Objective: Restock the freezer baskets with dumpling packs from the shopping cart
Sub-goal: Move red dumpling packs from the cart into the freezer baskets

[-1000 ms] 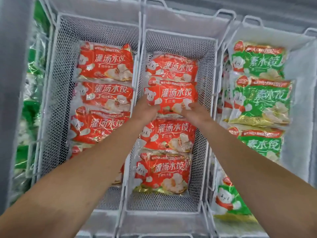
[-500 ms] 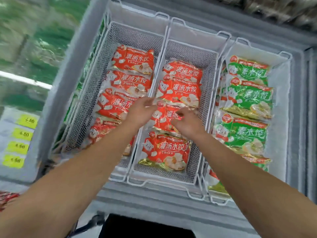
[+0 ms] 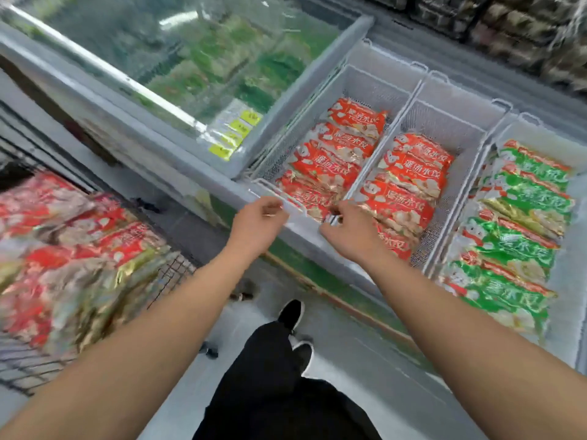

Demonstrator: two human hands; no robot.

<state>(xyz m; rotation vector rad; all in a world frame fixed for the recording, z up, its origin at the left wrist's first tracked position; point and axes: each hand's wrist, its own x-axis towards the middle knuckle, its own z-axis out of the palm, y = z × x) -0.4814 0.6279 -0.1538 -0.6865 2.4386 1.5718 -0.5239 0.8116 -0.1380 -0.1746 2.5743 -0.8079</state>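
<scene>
Here, red packs lie beyond both hands.

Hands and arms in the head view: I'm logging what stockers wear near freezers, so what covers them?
Nothing covers them. The left hand and right hand wear no gloves, and no rings, watch or wristband show. Both forearms are bare to the frame edge, with no sleeves in view. Lower down are black trousers and black shoes with white soles.

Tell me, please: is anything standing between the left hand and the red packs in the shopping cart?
Nothing visible does. The left hand, holding nothing, is over the freezer's front edge. The red packs lie heaped in the open-topped shopping cart to its left, with only open air between. The cart is blurred, so small obstacles could be missed.
</scene>
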